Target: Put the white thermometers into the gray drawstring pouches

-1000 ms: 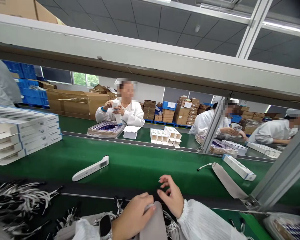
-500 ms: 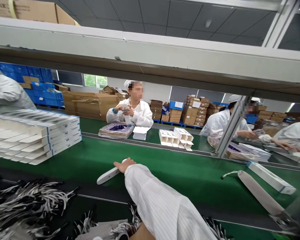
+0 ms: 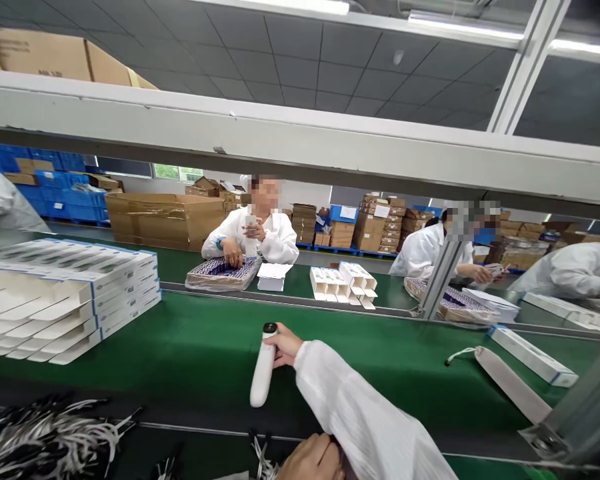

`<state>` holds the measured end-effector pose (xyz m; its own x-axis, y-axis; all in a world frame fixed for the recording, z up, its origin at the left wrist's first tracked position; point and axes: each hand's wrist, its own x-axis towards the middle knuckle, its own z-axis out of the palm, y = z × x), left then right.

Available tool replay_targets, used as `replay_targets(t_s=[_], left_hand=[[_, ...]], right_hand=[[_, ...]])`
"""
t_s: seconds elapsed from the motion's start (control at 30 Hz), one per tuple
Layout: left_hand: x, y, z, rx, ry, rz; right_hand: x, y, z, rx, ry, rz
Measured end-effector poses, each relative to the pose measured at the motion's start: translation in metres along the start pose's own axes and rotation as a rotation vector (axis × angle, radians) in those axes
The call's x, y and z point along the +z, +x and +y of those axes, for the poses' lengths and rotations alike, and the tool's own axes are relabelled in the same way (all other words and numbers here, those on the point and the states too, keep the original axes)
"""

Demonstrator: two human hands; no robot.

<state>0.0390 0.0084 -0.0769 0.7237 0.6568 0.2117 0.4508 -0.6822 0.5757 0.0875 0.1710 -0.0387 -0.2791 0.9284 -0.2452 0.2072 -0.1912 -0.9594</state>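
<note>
My right hand [image 3: 286, 345] is closed around the upper part of a long white device [image 3: 263, 373] with a black end. The device hangs tilted over the green belt [image 3: 200, 347], black end up. Low in the view, partly cut off by the frame edge, my left hand [image 3: 313, 460] has curled fingers; what it holds is hidden. Just left of it are white cords with black tips [image 3: 265, 460]. A larger heap of such cords [image 3: 75, 433] lies at the lower left.
Stacked open white boxes [image 3: 125, 287] stand at left. On the right lie a grey pouch [image 3: 510, 383] and a white-blue box [image 3: 533, 357], near a metal post [image 3: 580, 400]. A shelf beam [image 3: 280, 140] crosses overhead. Co-workers sit across the belt, one beside a purple-patterned tray [image 3: 223, 273].
My right hand has lifted the white device from the belt and swung it from nearly flat to steeply tilted. More of my left hand shows at the bottom. The camera view has shifted.
</note>
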Motion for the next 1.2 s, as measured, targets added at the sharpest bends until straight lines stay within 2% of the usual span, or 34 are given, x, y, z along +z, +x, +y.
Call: replay_targets(t_s=[0.1, 0.23, 0.33, 0.4, 0.53, 0.73, 0.8, 0.83, 0.87, 0.9, 0.97, 1.0, 1.07, 1.1, 1.13, 1.2], left_hand=[[-0.010, -0.003, 0.017, -0.065, 0.027, 0.038], [-0.021, -0.006, 0.029, -0.024, -0.132, 0.133], [-0.025, -0.006, 0.030, -0.012, -0.188, 0.175], [-0.026, -0.004, 0.031, -0.020, -0.219, 0.199], [-0.029, 0.000, 0.030, -0.023, -0.311, 0.231], [-0.043, 0.013, 0.022, -0.128, -0.392, 0.419], [-0.051, 0.017, 0.018, -0.145, -0.394, 0.441], [-0.055, 0.018, 0.017, -0.152, -0.388, 0.448], [-0.061, 0.018, 0.016, -0.163, -0.376, 0.454], [-0.067, 0.017, 0.017, -0.177, -0.362, 0.463], [-0.080, 0.011, 0.021, -0.213, -0.329, 0.475], [-0.087, 0.007, 0.026, -0.259, -0.335, 0.432], [-0.100, -0.003, 0.041, -0.379, -0.442, 0.195], [-0.105, -0.008, 0.051, -0.446, -0.542, 0.031], [-0.109, -0.012, 0.060, -0.464, -0.657, -0.137], [-0.114, -0.019, 0.075, -0.424, -0.833, -0.178]], right_hand=[[-0.038, -0.045, 0.009, -0.059, 0.141, 0.045], [-0.078, -0.105, 0.022, -0.180, 0.352, 0.220], [-0.091, -0.133, 0.027, -0.270, 0.433, 0.343], [-0.093, -0.140, 0.028, -0.300, 0.410, 0.345], [-0.087, -0.142, 0.030, -0.274, 0.351, 0.215], [-0.065, -0.149, 0.038, -0.152, 0.183, -0.211], [-0.056, -0.150, 0.035, -0.117, 0.083, -0.276], [-0.052, -0.150, 0.032, -0.120, 0.011, -0.243], [-0.050, -0.151, 0.029, -0.158, -0.078, -0.146], [-0.050, -0.152, 0.026, -0.236, -0.182, 0.016], [-0.059, -0.155, 0.022, -0.478, -0.420, 0.430], [-0.067, -0.157, 0.024, -0.602, -0.538, 0.638], [-0.088, -0.158, 0.031, -0.742, -0.749, 0.934], [-0.099, -0.157, 0.036, -0.742, -0.796, 1.052], [-0.109, -0.156, 0.041, -0.733, -0.814, 1.118], [-0.120, -0.153, 0.046, -0.699, -0.791, 1.119]])
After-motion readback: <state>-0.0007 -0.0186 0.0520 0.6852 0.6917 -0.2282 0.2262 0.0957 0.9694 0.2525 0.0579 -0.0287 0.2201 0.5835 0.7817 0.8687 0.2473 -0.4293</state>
